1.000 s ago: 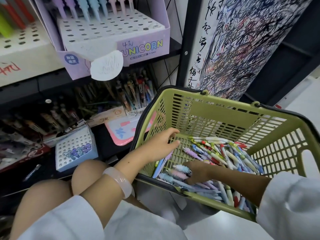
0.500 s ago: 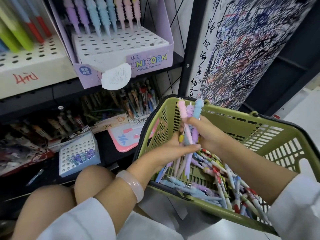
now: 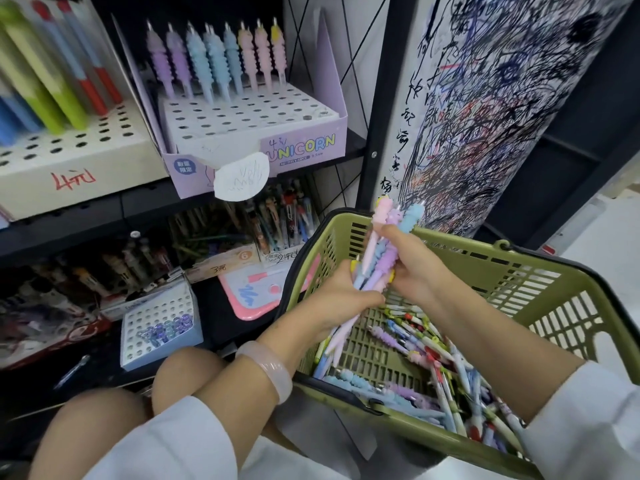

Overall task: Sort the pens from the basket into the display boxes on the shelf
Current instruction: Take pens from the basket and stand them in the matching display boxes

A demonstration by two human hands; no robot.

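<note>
White card makes up the big box (image 3: pixel 69 168) at the far left of the shelf, and we see fat green, blue and red pens (image 3: pixel 59 81) standing in its holes. Next to it sits the purple unicorn box (image 3: pixel 304 143). A row of bumpy pastel pens (image 3: pixel 214 60) stands along its back, and most of its holes are free. Lower down we see a small white holder (image 3: pixel 159 317) with a few shiny purple pens in it, and a pink board (image 3: pixel 252 296) just beside it.

Then comes our left hand (image 3: pixel 339 296), with a pale bangle (image 3: pixel 270 368) on the wrist. Its fingers curl round the lower part of a bunch of bumpy pens (image 3: pixel 377 261). Our right hand (image 3: pixel 412 268) grips the same bunch higher up, and the pink, purple and blue tops stick out above it. We cannot count the pens in the bunch, as they blur together.

Both hands are over the green basket (image 3: pixel 519 282). Many more loose pens (image 3: pixel 433 358) lie in a heap on its floor, mostly toward the right side.
</note>
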